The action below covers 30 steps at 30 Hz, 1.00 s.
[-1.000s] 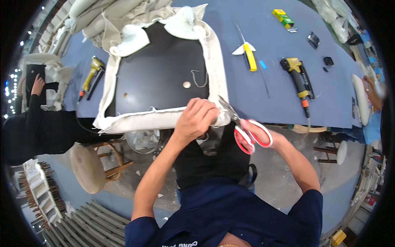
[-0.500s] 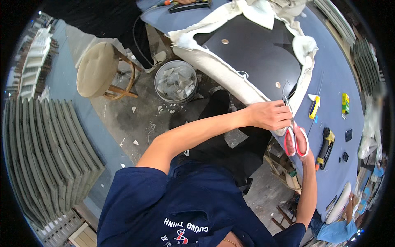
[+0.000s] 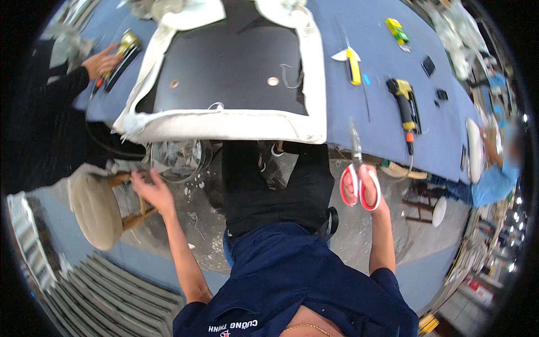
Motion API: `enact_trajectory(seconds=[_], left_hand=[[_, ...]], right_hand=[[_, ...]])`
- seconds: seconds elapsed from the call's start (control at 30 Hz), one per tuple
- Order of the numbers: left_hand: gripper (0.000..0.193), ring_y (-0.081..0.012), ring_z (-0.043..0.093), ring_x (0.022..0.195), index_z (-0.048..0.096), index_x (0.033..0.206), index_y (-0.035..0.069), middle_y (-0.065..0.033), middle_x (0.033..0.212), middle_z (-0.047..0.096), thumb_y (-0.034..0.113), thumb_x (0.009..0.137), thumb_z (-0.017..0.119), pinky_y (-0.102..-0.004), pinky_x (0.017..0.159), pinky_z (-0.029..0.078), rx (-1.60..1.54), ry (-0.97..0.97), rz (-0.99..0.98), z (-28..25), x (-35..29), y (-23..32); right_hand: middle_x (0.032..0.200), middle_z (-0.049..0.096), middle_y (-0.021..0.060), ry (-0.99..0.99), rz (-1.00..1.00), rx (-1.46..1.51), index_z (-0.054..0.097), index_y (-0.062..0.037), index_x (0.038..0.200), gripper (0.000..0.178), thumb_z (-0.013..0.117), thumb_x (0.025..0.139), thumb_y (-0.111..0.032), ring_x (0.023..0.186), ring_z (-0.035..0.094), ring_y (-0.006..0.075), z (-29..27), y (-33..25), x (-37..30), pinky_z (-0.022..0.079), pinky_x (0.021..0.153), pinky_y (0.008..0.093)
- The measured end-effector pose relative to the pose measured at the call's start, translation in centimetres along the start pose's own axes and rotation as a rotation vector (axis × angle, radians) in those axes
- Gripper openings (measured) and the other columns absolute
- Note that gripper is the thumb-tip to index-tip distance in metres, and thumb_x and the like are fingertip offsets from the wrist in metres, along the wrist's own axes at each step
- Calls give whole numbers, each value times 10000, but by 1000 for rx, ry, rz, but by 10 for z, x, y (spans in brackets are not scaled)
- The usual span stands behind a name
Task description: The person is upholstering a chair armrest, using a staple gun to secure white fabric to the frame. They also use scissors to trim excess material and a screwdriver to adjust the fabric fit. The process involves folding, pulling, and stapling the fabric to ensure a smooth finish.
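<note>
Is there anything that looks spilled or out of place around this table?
Yes. Small white scraps and a pale tangled strand lie on the floor near the bucket. The scraps look misplaced because similar pale pieces lie inside it.

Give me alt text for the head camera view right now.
Red-and-white-handled scissors are in a person's right hand; the open left hand is empty. Ahead, a black panel edged with cream fabric rests on a blue table between two pneumatic staple guns, one touched by a co-worker's hand.
</note>
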<state>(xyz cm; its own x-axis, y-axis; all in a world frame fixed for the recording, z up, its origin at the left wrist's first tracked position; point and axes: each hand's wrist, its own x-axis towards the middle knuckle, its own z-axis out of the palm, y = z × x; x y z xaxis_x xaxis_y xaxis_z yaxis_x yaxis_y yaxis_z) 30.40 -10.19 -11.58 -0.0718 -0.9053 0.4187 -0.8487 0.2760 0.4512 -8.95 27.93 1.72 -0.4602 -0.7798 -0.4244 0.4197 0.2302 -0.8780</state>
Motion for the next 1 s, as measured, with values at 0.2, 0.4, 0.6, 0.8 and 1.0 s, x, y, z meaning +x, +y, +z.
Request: enact_trajectory(seconds=[0.2, 0.4, 0.6, 0.8, 1.0], left_hand=[[276, -323, 602, 1170, 679, 1164, 8, -151, 1186, 662, 29, 889, 704, -425, 1007, 474, -575, -343, 624, -36, -13, 250], [365, -308, 593, 1131, 696, 1211, 60, -60, 1278, 650, 23, 848, 672, -426, 990, 485, -430, -863, 1327, -4, -7, 364], [220, -343, 597, 1008, 677, 1002, 14, -152, 985, 613, 42, 800, 593, -439, 910, 508, -711, -773, 1223, 33, -4, 332], [96, -268, 631, 796, 684, 965, -10, -128, 877, 629, 79, 943, 658, -387, 688, 474, -1342, -318, 215, 13, 2, 364], [107, -174, 639, 787, 689, 1016, -19, -115, 948, 659, 62, 949, 669, -317, 689, 520, -1028, -248, 94, -57, -13, 225]], right_hand=[[600, 522, 51, -61, -42, 63, 554, -6, 760, 602, 501, 1052, -529, 438, 522, 143, 15, 17, -18, 438, 418, 287], [620, 591, 39, 304, 17, -257, 596, 0, 750, 519, 648, 997, -454, 482, 555, 132, 3, -12, 0, 443, 471, 296], [897, 742, 170, 635, -176, -809, 731, 47, 1063, 401, 786, 888, -310, 783, 653, 204, -71, -7, 68, 517, 748, 363], [1173, 689, 241, 711, -634, -1519, 635, 96, 1254, 342, 605, 1002, -134, 1074, 647, 362, -153, 14, 77, 486, 972, 435], [1226, 673, 179, 384, -637, -1059, 616, 88, 1275, 349, 639, 1015, -144, 1102, 637, 280, -7, 11, 71, 495, 990, 386]])
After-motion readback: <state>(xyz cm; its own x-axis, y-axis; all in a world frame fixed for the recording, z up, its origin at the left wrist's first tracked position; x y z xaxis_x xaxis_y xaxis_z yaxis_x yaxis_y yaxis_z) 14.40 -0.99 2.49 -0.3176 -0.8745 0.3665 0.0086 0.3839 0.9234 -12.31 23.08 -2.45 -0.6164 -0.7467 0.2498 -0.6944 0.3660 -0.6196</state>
